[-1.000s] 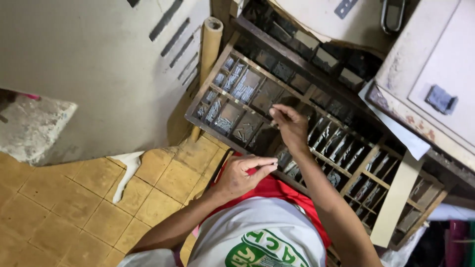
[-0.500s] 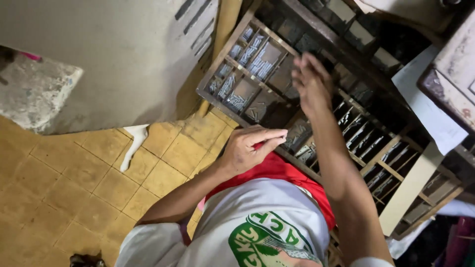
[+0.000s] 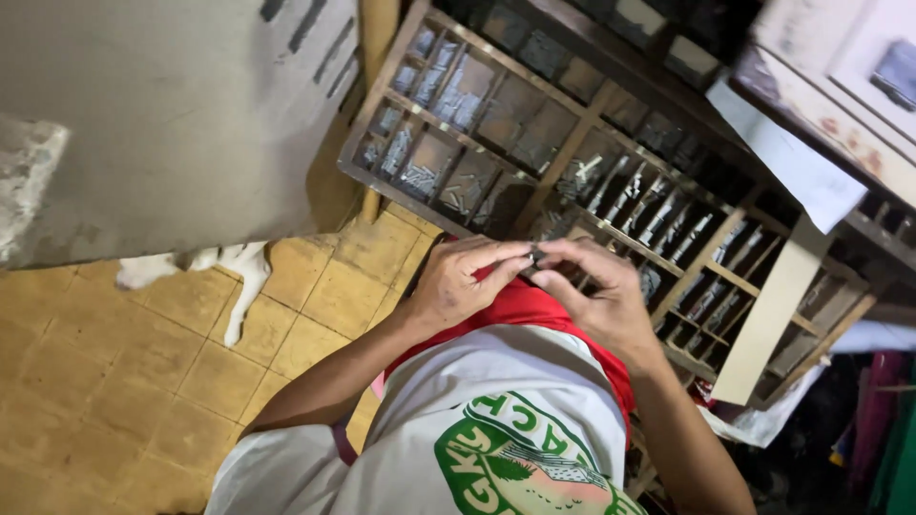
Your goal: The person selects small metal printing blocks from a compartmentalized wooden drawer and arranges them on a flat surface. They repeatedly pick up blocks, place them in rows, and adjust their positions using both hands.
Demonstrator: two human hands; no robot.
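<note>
Nearest the camera: white shirt (image 3: 496,420) with a green printed emblem, red band of cloth (image 3: 534,305) at its far edge. Both forearms reach forward from it.

Left hand (image 3: 456,286) and right hand (image 3: 599,298) meet just in front of the shirt, fingertips touching. Between them a small dark piece of metal type (image 3: 536,256), pinched by the left thumb and forefinger; fingers of the right hand (image 3: 563,250) closed onto it from the other side. Both hands nearly closed, the other fingers curled in. The piece is too small to tell its shape.

Below and left: yellow tiled floor (image 3: 143,381), worn, with a crumpled white rag (image 3: 219,272) lying on it. Grey wall (image 3: 162,124) rises beyond the tiles.

Just past the hands: wooden type case (image 3: 572,181), tilted, split into many small compartments holding grey metal sorts. The held piece hangs above the case's near edge, apart from the compartments.

Farther right: pale wooden slat (image 3: 773,315) leaning on the case, white paper (image 3: 792,172), and a worn whitish worktop (image 3: 840,86) edge at the top corner.
</note>
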